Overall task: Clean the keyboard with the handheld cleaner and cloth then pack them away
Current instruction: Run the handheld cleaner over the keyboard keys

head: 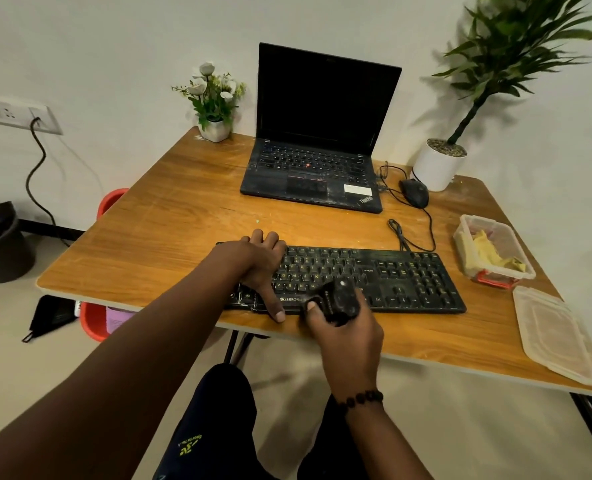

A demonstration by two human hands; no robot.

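— Where do we place the keyboard (pixel 374 277)?

— We find it on the wooden surface (pixel 170 244), near the front edge, its long axis running left to right and tilting slightly down toward the right (the brand strip faces the person). Its cable leads off the back edge toward the laptop (pixel 318 133).

— And our left hand (pixel 256 261)?

— We note it lies on the keyboard's left end, fingers hooked over the back edge, thumb stretched down past the front edge; we record that grip as grasping the keyboard.

— The right hand (pixel 346 327)?

— We see its grip clenched around the black handheld cleaner (pixel 339 299), which stands over the keyboard's front middle keys, its long axis pointing up and away from the person. Whether its tip touches the keys we cannot tell.

— The cloth (pixel 491 252)?

— We log a yellow one inside the clear container (pixel 460 244) at the right, with the lid (pixel 557 336) lying separately nearer the front edge.
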